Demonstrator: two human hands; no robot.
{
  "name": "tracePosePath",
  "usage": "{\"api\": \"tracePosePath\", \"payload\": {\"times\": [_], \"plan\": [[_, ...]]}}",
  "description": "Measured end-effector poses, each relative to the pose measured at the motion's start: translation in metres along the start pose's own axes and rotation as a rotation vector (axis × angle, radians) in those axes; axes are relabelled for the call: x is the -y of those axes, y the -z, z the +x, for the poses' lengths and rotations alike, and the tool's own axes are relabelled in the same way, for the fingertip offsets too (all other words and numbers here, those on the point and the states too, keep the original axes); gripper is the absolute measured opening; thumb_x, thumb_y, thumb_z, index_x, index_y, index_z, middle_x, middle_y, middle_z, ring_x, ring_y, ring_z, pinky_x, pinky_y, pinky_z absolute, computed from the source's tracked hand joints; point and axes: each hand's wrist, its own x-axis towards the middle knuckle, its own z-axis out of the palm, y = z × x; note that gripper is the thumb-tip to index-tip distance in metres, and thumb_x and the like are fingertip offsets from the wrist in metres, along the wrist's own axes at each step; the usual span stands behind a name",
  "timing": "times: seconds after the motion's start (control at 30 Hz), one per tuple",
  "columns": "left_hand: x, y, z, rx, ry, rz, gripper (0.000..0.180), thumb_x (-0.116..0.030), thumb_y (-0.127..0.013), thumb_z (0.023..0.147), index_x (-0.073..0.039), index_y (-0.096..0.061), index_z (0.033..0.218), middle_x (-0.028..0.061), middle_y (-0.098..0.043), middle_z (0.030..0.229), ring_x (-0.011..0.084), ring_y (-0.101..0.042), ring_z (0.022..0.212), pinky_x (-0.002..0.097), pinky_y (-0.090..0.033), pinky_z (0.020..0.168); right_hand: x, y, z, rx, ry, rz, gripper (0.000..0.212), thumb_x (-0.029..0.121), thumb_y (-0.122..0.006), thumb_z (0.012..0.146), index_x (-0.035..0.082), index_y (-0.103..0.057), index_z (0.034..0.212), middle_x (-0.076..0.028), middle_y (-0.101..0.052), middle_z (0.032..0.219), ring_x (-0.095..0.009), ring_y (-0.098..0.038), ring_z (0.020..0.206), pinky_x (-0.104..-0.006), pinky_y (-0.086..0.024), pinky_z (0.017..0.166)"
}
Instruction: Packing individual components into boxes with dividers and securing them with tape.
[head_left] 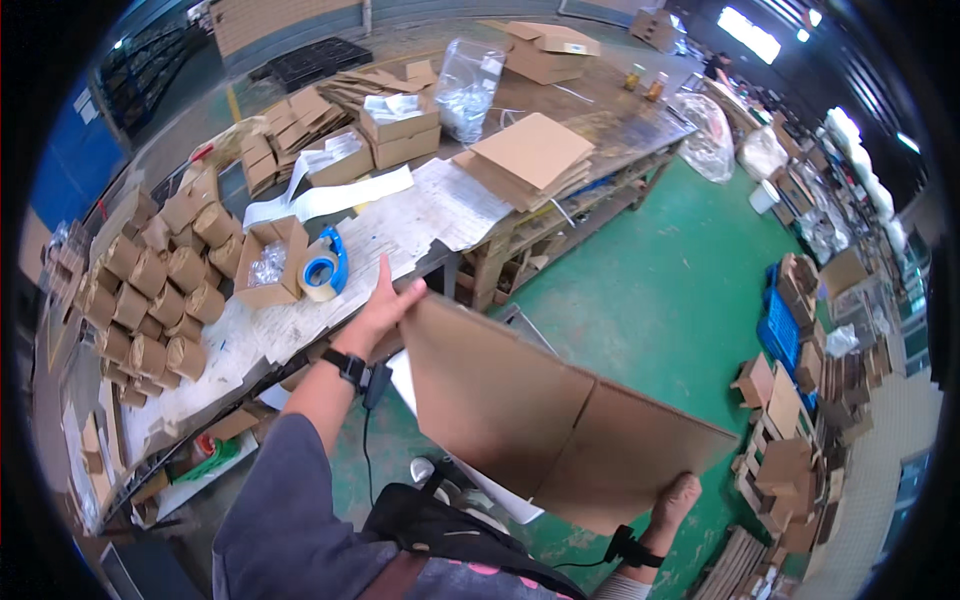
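A flattened cardboard box, brown with a crease across it, is held up in front of me at a slant. At its upper left corner is my left hand, the thumb by the edge and a finger stretched up beside it. My right hand grips its lower right edge with the fingers bent, partly hidden by the board. Left of my left hand, a blue tape dispenser stands on the paper-covered bench. Next to it is a small open carton with clear plastic packets inside.
Many brown paper-wrapped rolls are stacked on the bench's left. Flat cardboard sheets lie on the far table, near a closed box and a clear plastic bag. Blue crates and cartons line the green floor at right.
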Motion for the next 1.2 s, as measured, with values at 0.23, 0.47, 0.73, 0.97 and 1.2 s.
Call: {"api": "tracePosePath", "payload": {"times": [0.23,0.47,0.73,0.97,1.2], "plan": [[-0.09,0.005,-0.075,0.04,-0.367,0.0,0.011,-0.01,-0.072,0.081,-0.003,-0.064,0.085,-0.0002,-0.062,0.083,0.0078,-0.055,0.078,0.0228,-0.044,0.075,-0.079,-0.012,-0.01,-0.339,-0.125,0.301,0.058,0.05,-0.036,0.1,0.003,-0.041,0.134,-0.009,-0.049,0.131,-0.02,-0.043,0.121,-0.0385,-0.033,0.101],[-0.054,0.03,-0.115,0.532,-0.145,0.449,0.013,-0.011,-0.066,0.087,-0.002,-0.068,0.096,0.0016,-0.059,0.087,0.0088,-0.057,0.079,0.0238,-0.047,0.072,0.02,-0.145,-0.01,-0.207,-0.635,0.614,0.076,0.063,-0.048,0.09,0.009,-0.031,0.14,-0.008,-0.036,0.14,-0.025,-0.033,0.13,-0.0579,-0.024,0.103],[-0.082,-0.014,-0.024,1.211,-0.289,0.934,0.054,-0.046,-0.047,0.096,-0.002,-0.051,0.127,0.0241,-0.056,0.123,0.0363,-0.056,0.113,0.0402,-0.045,0.093,0.032,-0.173,0.043,-0.372,-0.655,0.522,0.063,0.058,-0.061,0.085,0.012,-0.046,0.125,-0.003,-0.054,0.106,-0.018,-0.049,0.103,-0.0506,-0.04,0.085],[-0.099,-0.029,0.027,1.485,-0.158,0.881,0.045,-0.025,-0.049,0.095,-0.002,-0.048,0.134,0.0223,-0.063,0.112,0.0258,-0.059,0.11,0.0349,-0.045,0.093,0.043,-0.131,-0.007,-0.273,-0.531,0.742,0.029,0.007,-0.062,0.083,-0.005,-0.052,0.107,-0.012,-0.061,0.097,-0.022,-0.062,0.081,-0.0343,-0.054,0.074],[-0.115,-0.008,0.011,1.017,0.407,-0.044,0.08,0.011,-0.041,0.078,-0.006,-0.013,0.151,0.0155,-0.03,0.15,0.0258,-0.034,0.136,0.0317,-0.03,0.108,0.125,-0.103,-0.052,0.157,-0.703,0.181,0.06,-0.001,-0.052,0.07,-0.004,-0.043,0.129,-0.011,-0.058,0.111,-0.018,-0.057,0.095,-0.0285,-0.048,0.077]]}}
